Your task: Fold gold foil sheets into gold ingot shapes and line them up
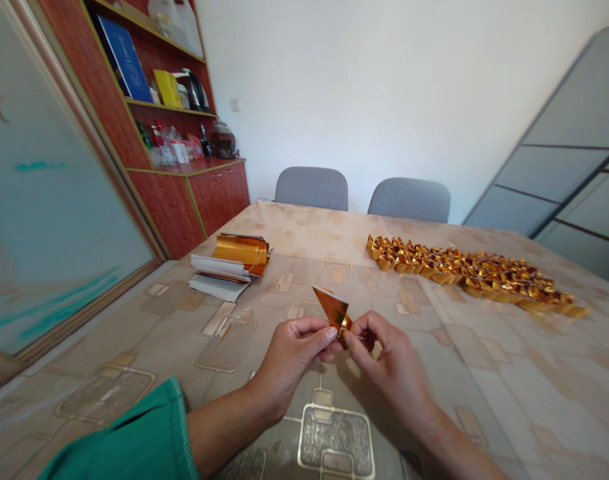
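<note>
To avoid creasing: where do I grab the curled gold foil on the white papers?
Pinch the curled gold foil at its lower edge, where it lies on the white papers, from the near side; the raised curl looks thin and could dent.

The tabletop [434,407] had a tan cover with square shapes printed on it. A long, bumpy row of little folded gold paper shapes [464,273] lay across the far right side. Over on the left sat a curled bunch of shiny gold paper [242,253], resting on some white paper sheets [219,283].
</note>
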Demonstrator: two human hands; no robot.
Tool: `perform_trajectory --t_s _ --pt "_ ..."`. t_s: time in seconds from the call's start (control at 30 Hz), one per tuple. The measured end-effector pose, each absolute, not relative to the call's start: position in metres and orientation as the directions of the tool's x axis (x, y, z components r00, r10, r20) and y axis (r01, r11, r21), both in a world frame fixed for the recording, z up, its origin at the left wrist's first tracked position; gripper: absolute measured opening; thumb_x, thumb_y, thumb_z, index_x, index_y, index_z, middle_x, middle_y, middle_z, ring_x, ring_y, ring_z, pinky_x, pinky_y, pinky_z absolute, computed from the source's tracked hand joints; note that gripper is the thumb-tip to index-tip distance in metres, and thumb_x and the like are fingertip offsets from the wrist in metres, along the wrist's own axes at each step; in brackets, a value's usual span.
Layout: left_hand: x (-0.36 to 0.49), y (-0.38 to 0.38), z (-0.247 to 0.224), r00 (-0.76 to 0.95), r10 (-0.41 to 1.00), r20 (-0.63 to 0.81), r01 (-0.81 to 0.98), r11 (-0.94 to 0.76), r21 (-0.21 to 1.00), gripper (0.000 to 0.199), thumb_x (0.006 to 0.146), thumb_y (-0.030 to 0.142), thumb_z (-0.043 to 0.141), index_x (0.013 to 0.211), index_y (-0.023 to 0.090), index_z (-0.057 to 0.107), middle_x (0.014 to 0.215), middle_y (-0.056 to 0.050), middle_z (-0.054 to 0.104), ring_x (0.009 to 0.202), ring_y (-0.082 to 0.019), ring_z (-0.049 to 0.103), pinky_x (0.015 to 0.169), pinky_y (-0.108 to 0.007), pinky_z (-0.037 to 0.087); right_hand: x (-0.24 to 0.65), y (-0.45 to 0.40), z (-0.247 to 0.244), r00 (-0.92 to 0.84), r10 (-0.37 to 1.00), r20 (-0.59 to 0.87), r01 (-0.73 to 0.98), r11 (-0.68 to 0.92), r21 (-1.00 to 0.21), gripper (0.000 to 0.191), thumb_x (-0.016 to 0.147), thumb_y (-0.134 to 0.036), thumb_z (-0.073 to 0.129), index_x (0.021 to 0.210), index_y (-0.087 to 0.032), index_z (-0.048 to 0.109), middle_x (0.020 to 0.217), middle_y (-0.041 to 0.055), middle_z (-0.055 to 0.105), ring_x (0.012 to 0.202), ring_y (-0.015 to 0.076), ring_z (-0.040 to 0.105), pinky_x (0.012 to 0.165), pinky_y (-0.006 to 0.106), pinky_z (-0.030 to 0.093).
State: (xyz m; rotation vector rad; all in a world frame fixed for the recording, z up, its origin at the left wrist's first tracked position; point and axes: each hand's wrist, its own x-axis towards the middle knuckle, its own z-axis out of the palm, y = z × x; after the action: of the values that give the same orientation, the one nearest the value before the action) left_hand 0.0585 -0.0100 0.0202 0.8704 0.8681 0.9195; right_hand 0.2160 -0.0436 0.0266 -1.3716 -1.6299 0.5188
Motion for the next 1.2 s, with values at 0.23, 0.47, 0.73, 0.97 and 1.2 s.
perform_trajectory --t_s 0.23,0.47,0.73,0.97,1.2 --pt "0.059 -0.011 0.020 0.352 0.909 -0.223 -0.330 0.344 0.879 0.032 0.061 0.037 0.088 0.075 0.014 0.071 0.069 -0.002 0.070 0.062 -0.010 0.062 0.058 -0.020 0.045 0.214 -0.044 0.025 0.026 0.936 0.352 0.486 0.296 -0.823 0.019 0.091 -0.027 0.061 0.074 -0.020 0.060 0.066 -0.0013 0.060 0.058 0.0136 0.049 0.054 0.025 0.036" --pt "0.059 -0.011 0.019 0.363 0.911 -0.193 -0.326 0.319 0.890 0.032 0.063 0.036 0.087 0.076 0.013 0.069 0.069 -0.002 0.069 0.061 -0.010 0.061 0.056 -0.019 0.043 0.216 -0.043 0.023 0.012 0.911 0.412 0.517 0.347 -0.782 0.017 0.089 -0.026 0.064 0.073 -0.021 0.062 0.068 -0.0003 0.062 0.058 0.0140 0.050 0.055 0.026 0.037" --pt "0.058 -0.010 0.020 0.352 0.923 -0.159 -0.337 0.283 0.898 0.029 0.065 0.034 0.086 0.073 0.014 0.067 0.066 -0.001 0.067 0.061 -0.010 0.058 0.058 -0.021 0.044 0.216 -0.045 0.024 0.022 0.949 0.315 0.244 0.300 -0.922 0.015 0.088 -0.034 0.067 0.081 -0.022 0.061 0.071 -0.0009 0.061 0.063 0.0148 0.052 0.058 0.027 0.040" --pt "0.058 -0.011 0.020 0.365 0.913 -0.183 -0.351 0.317 0.881 0.031 0.064 0.035 0.087 0.076 0.013 0.068 0.067 -0.003 0.069 0.060 -0.011 0.060 0.056 -0.021 0.043 0.224 -0.041 0.025 -0.035 0.966 0.255 0.160 0.257 -0.953 0.019 0.089 -0.038 0.065 0.079 -0.021 0.063 0.074 0.0010 0.065 0.069 0.0165 0.057 0.065 0.030 0.043" --pt "0.060 -0.010 0.016 0.365 0.912 -0.186 -0.303 0.305 0.903 0.029 0.066 0.035 0.085 0.075 0.013 0.069 0.069 -0.005 0.071 0.059 -0.011 0.061 0.056 -0.022 0.044 0.218 -0.039 0.019 0.066 0.973 0.221 0.137 0.211 -0.968 0.028 0.085 -0.043 0.070 0.072 -0.021 0.061 0.068 0.0004 0.064 0.064 0.0163 0.055 0.061 0.028 0.041"
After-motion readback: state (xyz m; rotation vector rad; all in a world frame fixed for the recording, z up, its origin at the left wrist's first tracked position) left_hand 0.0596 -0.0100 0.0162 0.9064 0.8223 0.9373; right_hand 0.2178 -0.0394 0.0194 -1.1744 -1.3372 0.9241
